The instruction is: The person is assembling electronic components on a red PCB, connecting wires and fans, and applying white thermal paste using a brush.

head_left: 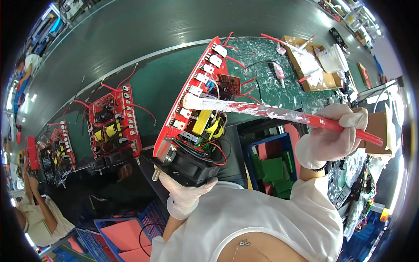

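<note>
In my gloved left hand (187,195) is the lower end of a red circuit board (178,105), gripped at its black fan-like housing (192,169). The board stands tilted, with a row of white-faced transistors (202,78) along its edge. A yellow-wrapped transformer (202,122) and loose red and black wires show behind them. My gloved right hand (334,133) is closed around the red handle of a brush (273,112) smeared with white paste. Its pale tip touches the transistor row near the middle. My left fingers are partly hidden under the housing.
Two similar boards, one nearer (114,122) and one farther left (54,150), stand along the bench. A paste-covered cardboard box (321,85) and a small white tube (278,75) lie at the back right. Below is a blue bin (252,160) holding green and pink pieces. Another person's arm (41,203) is far left.
</note>
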{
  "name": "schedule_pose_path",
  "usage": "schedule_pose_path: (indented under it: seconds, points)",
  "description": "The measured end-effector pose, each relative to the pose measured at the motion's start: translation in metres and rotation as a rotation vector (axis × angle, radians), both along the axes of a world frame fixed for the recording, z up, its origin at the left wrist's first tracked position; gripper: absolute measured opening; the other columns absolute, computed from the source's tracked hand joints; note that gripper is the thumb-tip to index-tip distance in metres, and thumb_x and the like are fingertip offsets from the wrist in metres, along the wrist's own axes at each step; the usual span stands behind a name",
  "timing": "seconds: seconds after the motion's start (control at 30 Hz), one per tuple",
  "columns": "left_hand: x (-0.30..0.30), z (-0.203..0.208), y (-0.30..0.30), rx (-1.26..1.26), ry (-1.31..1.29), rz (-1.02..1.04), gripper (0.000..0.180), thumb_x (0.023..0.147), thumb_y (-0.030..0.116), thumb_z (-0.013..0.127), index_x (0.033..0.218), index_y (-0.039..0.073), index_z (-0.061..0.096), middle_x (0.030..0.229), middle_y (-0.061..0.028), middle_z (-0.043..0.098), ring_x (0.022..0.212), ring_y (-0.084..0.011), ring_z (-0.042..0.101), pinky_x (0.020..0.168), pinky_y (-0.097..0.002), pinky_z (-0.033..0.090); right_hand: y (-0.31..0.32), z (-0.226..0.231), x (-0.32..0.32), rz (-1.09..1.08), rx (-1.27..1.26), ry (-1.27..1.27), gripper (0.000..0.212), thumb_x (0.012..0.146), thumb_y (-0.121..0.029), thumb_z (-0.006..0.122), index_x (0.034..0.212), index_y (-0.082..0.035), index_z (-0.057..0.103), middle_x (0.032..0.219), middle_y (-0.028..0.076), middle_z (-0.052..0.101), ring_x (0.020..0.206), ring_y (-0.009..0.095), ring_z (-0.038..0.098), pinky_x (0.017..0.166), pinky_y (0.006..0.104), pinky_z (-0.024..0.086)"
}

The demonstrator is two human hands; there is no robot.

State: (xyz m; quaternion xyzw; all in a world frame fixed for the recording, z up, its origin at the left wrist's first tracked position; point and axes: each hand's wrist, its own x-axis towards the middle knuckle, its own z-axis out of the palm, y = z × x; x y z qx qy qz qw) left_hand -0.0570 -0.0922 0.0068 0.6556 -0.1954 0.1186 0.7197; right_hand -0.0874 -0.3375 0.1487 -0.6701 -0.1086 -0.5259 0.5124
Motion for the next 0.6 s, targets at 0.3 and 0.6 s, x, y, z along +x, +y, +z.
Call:
schedule_pose_path:
  seconds: [0.3, 0.6]
  points:
    - [-0.0013, 0.0044, 0.0035, 0.011, 0.055, -0.161, 0.114, 0.048, 0.020, 0.086, 0.138, 0.003, 0.018, 0.129, -0.0146, 0.042, 0.110, -0.0246, 0.051, 0.096, -0.0398, 0.043, 0.0034, 0.0039, -0.0024, -0.050, 0.044, 0.008, 0.017, 0.088, -0.018, 0.040, 0.083, -0.002, 0.037, 0.058, 0.028, 0.054, 0.030, 0.018, 0.041, 0.029, 0.0234, 0.034]
    - [-0.0029, 0.0109, 0.0047, 0.187, -0.020, -0.155, 0.116, 0.046, 0.022, 0.086, 0.137, 0.001, 0.018, 0.124, -0.0151, 0.045, 0.107, -0.0243, 0.053, 0.093, -0.0382, 0.044, 0.0002, 0.0063, -0.0081, -0.004, 0.075, -0.099, 0.014, 0.085, -0.016, 0.041, 0.080, -0.004, 0.036, 0.052, 0.025, 0.050, 0.029, 0.019, 0.039, 0.028, 0.0259, 0.031]
